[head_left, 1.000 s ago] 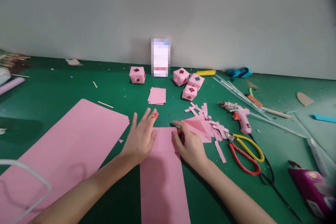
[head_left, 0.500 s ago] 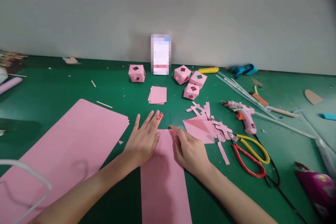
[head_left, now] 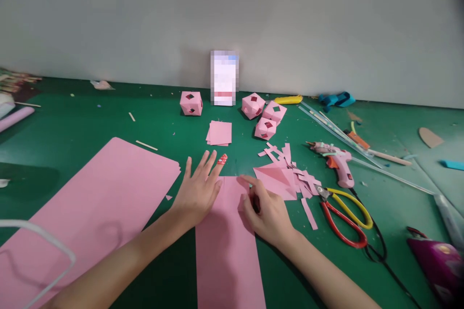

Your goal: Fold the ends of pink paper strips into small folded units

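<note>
A long pink paper strip point(head_left: 226, 251) lies lengthwise in front of me on the green table. My left hand point(head_left: 197, 193) rests flat across its far left corner, fingers spread and one fingertip wrapped in a red patterned bandage. At the far right corner is my right hand point(head_left: 266, 207), its index finger stretched over the strip's edge. Its thumb is apart from that finger, and the other fingers curl underneath. A faint crease line shows near the strip's far edge, between the hands. Beyond it sits a small stack of pink paper squares point(head_left: 220, 133).
Large pink sheets point(head_left: 108, 193) lie left. Several pink paper balls with cut-outs point(head_left: 191, 104) stand near a propped phone point(head_left: 224, 77). To the right are paper scraps point(head_left: 286, 164), a folded pink piece point(head_left: 277, 178), scissors point(head_left: 344, 217), a glue gun point(head_left: 335, 159) and a purple object point(head_left: 435, 260).
My right index finger has lifted and bent slightly, opening a gap to the thumb. My left hand stays almost in place. The whole view has shifted a little.
</note>
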`<state>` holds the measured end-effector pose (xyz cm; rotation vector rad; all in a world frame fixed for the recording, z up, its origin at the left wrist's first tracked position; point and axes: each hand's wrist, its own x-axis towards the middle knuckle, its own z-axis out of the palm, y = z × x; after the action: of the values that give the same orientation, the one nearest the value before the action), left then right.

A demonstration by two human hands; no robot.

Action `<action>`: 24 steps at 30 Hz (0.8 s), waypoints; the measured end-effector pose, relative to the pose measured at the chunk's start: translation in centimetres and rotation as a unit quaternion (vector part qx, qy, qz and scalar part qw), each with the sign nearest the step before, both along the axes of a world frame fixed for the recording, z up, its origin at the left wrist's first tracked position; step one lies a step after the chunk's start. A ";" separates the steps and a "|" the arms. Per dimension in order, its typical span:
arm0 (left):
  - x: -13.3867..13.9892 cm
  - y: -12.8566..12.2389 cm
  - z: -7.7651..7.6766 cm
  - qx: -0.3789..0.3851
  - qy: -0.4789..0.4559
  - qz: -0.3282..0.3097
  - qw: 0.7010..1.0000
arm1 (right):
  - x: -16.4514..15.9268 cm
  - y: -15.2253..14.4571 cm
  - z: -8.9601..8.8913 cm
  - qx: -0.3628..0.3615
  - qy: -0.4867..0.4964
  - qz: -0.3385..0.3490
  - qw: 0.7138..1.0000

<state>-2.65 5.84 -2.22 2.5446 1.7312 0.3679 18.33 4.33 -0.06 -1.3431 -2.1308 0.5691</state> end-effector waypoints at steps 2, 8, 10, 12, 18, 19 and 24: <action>0.0 -0.1 0.2 0.043 -0.019 0.009 0.999 | 0.0 0.2 -0.1 -0.002 0.008 0.002 1.000; 0.1 -0.8 0.3 0.039 -0.032 -0.034 0.998 | -0.1 0.4 -0.7 -0.005 0.001 -0.005 1.000; 0.1 -0.8 0.0 0.000 -0.023 -0.033 0.999 | -0.2 0.4 -0.8 0.008 -0.008 -0.008 1.000; 0.0 -0.7 -0.3 -0.023 -0.014 -0.027 0.999 | -0.2 0.3 -0.9 0.019 -0.018 -0.008 1.000; 0.0 -0.6 -0.4 -0.027 -0.006 -0.018 0.999 | -0.3 0.0 -1.1 0.037 -0.037 -0.004 0.999; 0.1 -0.7 -0.4 -0.026 -0.005 -0.017 0.999 | -0.3 0.0 -1.1 0.039 -0.039 -0.002 0.998; 0.0 -0.8 -0.4 -0.013 -0.003 -0.028 1.000 | -0.2 0.0 -0.9 0.038 -0.040 0.004 0.998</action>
<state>-2.67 5.02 -2.63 2.5658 1.6477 0.3476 18.15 4.29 -0.96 -1.3355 -2.2003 0.4402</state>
